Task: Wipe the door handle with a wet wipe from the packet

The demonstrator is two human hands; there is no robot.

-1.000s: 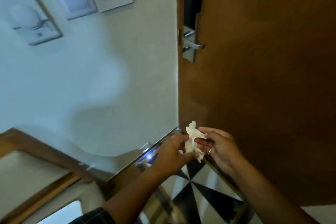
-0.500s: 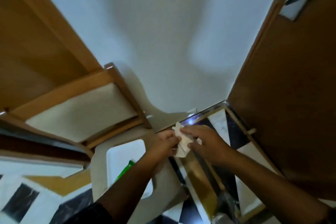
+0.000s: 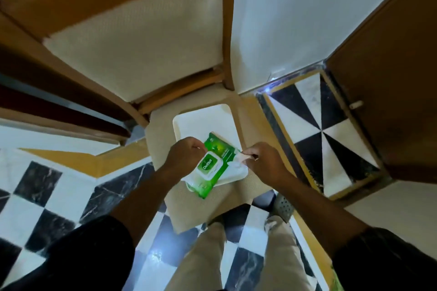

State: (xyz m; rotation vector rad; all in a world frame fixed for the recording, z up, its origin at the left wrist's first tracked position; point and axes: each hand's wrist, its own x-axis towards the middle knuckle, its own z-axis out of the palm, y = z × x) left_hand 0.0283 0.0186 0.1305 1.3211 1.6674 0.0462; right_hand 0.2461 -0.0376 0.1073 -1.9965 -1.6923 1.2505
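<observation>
The person looks straight down at a cream chair seat (image 3: 246, 186) standing on a black-and-white tiled floor (image 3: 47, 198). A white tray (image 3: 201, 120) lies on the seat, and a green packet of wet wipes (image 3: 214, 163) rests across the tray's near edge, its white flip lid toward the left. The left hand (image 3: 183, 155) rests on the packet's left side with the fingers curled down over it; whether they grip it cannot be told. The right hand (image 3: 264, 163) sits just beside the packet's right edge, its thumb and fingertips pinching a white wipe (image 3: 240, 160) that hangs over the tray. A brown wooden door (image 3: 387, 73) stands at the right, its handle out of view.
</observation>
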